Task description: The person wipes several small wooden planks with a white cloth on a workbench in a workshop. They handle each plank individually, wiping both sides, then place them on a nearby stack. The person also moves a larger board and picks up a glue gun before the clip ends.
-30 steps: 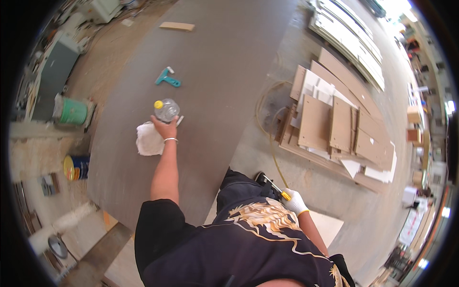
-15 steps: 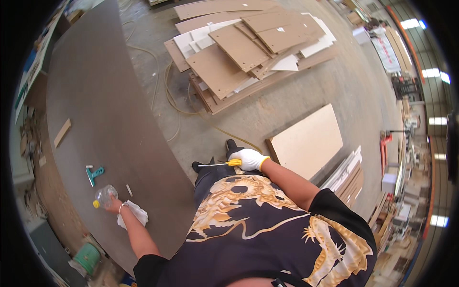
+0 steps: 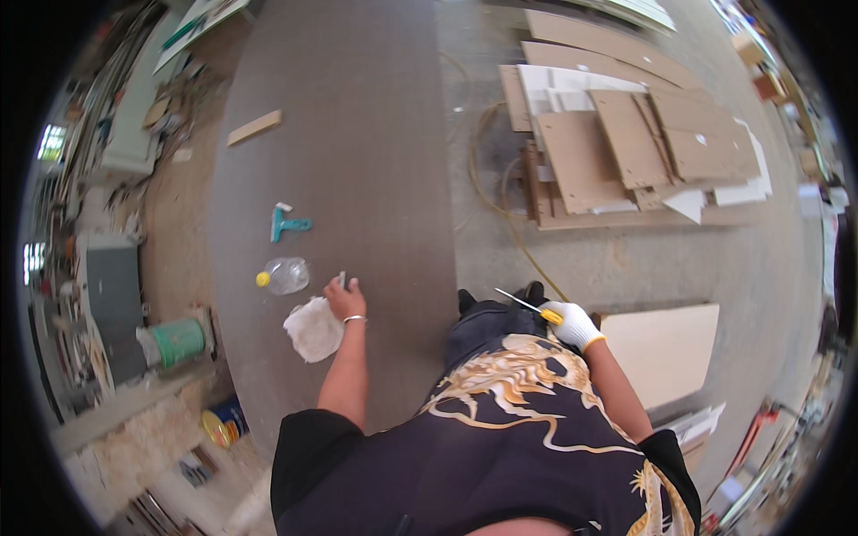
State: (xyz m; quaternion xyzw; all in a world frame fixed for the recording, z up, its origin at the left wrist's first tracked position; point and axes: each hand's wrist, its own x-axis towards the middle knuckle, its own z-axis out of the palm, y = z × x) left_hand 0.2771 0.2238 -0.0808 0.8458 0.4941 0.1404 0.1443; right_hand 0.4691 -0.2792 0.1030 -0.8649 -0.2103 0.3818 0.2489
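Note:
My bare left hand (image 3: 345,298) is low over the brown board (image 3: 384,179), its fingers closed round a short, thin pale piece (image 3: 342,279) whose exact kind is too small to tell. Beside that hand lies a crumpled white cloth (image 3: 313,330). A clear plastic bottle with a yellow cap (image 3: 288,276) rests on its side just beyond the cloth. Farther up sits a teal scraper (image 3: 288,223) with a T-shaped head. My right hand (image 3: 576,325), in a white knitted glove, grips a screwdriver (image 3: 551,315) by its yellow handle, the metal shaft pointing left in front of my body.
A wooden strip (image 3: 255,128) lies near the board's left edge. Brown and white panels (image 3: 608,143) are stacked on the floor at the right, with a hose (image 3: 474,161) beside them. A pale panel (image 3: 661,353) is by my right arm. A green bucket (image 3: 176,342) stands left.
My left hand has let go of the bottle, which now lies on the board, and moved to the thin pale piece. The view has turned; my right hand still holds the screwdriver.

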